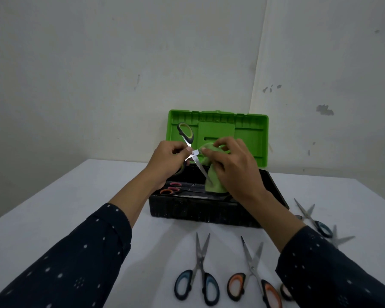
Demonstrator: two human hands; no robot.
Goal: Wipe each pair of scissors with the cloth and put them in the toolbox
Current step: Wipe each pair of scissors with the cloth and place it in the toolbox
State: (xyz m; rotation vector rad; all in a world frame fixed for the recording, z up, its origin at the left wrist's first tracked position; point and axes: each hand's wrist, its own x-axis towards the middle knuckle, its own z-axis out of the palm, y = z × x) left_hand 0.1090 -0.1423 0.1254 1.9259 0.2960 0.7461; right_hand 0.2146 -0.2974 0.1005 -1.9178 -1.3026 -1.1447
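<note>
Both arms wear dark navy sleeves [76,263] dotted white.

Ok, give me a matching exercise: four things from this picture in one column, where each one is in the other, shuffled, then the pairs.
1. green-handled scissors
2. cloth
3. blue-handled scissors
4. pink-handled scissors

A. inside the toolbox
B. held in the right hand
C. lying on the table
D. held in the left hand

Pairs: 1-D, 2-B, 3-C, 4-A
</note>
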